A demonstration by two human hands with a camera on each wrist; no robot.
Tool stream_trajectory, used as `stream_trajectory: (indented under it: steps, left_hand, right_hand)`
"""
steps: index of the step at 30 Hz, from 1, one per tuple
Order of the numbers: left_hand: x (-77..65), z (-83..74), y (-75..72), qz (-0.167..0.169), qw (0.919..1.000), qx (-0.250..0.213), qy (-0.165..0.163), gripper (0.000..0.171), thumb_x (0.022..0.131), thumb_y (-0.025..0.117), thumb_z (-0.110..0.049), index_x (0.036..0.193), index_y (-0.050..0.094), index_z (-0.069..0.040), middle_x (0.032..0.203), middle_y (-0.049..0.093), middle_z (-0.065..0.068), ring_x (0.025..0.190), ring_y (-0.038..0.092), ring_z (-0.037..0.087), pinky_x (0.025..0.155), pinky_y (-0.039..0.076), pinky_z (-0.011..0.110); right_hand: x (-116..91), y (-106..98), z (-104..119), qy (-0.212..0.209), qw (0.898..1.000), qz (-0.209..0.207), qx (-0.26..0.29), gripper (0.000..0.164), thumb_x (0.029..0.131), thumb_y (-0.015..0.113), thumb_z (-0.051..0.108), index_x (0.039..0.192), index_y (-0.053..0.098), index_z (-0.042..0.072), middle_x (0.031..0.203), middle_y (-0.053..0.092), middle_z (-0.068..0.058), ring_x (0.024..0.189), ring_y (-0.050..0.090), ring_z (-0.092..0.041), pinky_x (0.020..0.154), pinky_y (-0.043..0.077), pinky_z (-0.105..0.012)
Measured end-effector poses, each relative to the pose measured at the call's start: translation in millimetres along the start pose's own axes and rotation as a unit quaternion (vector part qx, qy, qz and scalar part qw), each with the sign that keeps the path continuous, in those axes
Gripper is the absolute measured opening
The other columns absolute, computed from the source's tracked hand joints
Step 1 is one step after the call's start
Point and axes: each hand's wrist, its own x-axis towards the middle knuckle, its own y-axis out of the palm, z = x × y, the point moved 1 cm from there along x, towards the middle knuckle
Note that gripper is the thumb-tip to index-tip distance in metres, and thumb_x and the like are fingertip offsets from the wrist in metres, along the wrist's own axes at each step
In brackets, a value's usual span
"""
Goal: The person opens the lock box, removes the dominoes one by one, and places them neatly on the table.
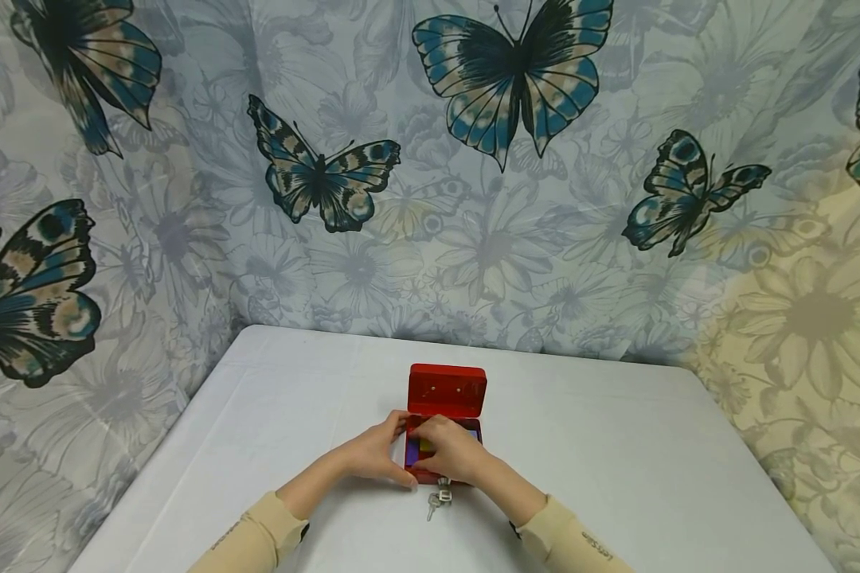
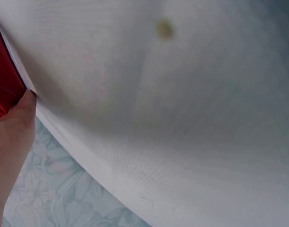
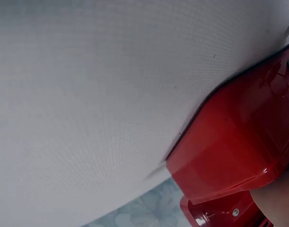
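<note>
A small red metal cash box [image 1: 424,477] stands on the table with its lid [image 1: 447,390] raised at the back. My left hand [image 1: 376,452] grips the box's left side, thumb at the front corner and fingers toward the back. Over the opening, my right hand [image 1: 459,450] reaches in with bent fingers; its fingertips are partly hidden, and whether they pinch anything cannot be told. Inside show a purple-blue piece [image 1: 412,451] and a yellow piece [image 1: 426,446]. Keys [image 1: 437,501] hang at the front. The right wrist view shows the box's outer wall [image 3: 224,137].
A white cloth covers the table [image 1: 588,461] around the box. Behind and beside it hangs a floral backdrop [image 1: 358,263] printed with large butterflies.
</note>
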Motion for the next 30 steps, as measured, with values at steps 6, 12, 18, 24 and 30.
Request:
stream_trajectory:
  steps: [6, 12, 18, 24, 30]
  left_hand:
    - [-0.5, -0.2, -0.6, 0.000, 1.0000, 0.003, 0.002, 0.099, 0.071, 0.088, -0.029, 0.144, 0.026, -0.003, 0.147, 0.040, 0.017, 0.136, 0.040, 0.036, 0.110, 0.035, 0.045]
    - [-0.1, 0.8, -0.5, 0.000, 1.0000, 0.004, 0.004, 0.099, 0.071, 0.088, -0.028, 0.144, 0.026, -0.003, 0.147, 0.040, 0.018, 0.136, 0.040, 0.036, 0.110, 0.035, 0.044]
    - [-0.2, 0.6, -0.3, 0.001, 1.0000, 0.005, 0.004, 0.099, 0.071, 0.088, -0.028, 0.144, 0.026, -0.004, 0.147, 0.040, 0.016, 0.136, 0.040, 0.034, 0.110, 0.035, 0.044]
    - [0.1, 0.6, -0.7, 0.001, 0.9999, 0.002, 0.010, 0.098, 0.071, 0.087, -0.029, 0.144, 0.026, -0.004, 0.147, 0.040, 0.016, 0.136, 0.039, 0.034, 0.111, 0.035, 0.044]
    - [0.5, 1.5, 0.7, 0.000, 1.0000, 0.006, 0.005, 0.099, 0.071, 0.088, -0.031, 0.143, 0.026, -0.004, 0.146, 0.041, 0.015, 0.136, 0.040, 0.034, 0.111, 0.035, 0.043]
  right_hand:
    - [0.8, 1.5, -0.8, -0.002, 1.000, -0.006, -0.003, 0.041, 0.079, 0.082, 0.022, 0.113, 0.070, 0.003, 0.110, 0.070, -0.005, 0.104, 0.059, -0.019, 0.092, 0.052, -0.031]
    - [0.9, 0.7, -0.3, 0.000, 1.000, -0.005, -0.001, 0.040, 0.078, 0.083, 0.022, 0.111, 0.070, 0.004, 0.107, 0.070, -0.003, 0.103, 0.059, -0.019, 0.091, 0.052, -0.030]
    - [1.4, 0.8, -2.5, 0.013, 1.000, 0.000, -0.002, 0.040, 0.079, 0.082, 0.026, 0.113, 0.070, 0.006, 0.109, 0.070, -0.002, 0.105, 0.058, -0.017, 0.092, 0.052, -0.029]
    - [-1.0, -2.1, -3.7, 0.019, 0.999, -0.006, 0.030, 0.041, 0.081, 0.080, 0.027, 0.116, 0.069, 0.007, 0.111, 0.069, -0.002, 0.106, 0.058, -0.017, 0.093, 0.052, -0.032]
    - [-5.9, -4.2, -4.2, 0.033, 0.998, -0.007, 0.058, 0.042, 0.082, 0.078, 0.028, 0.118, 0.068, 0.010, 0.115, 0.068, -0.001, 0.106, 0.058, -0.018, 0.094, 0.050, -0.037]
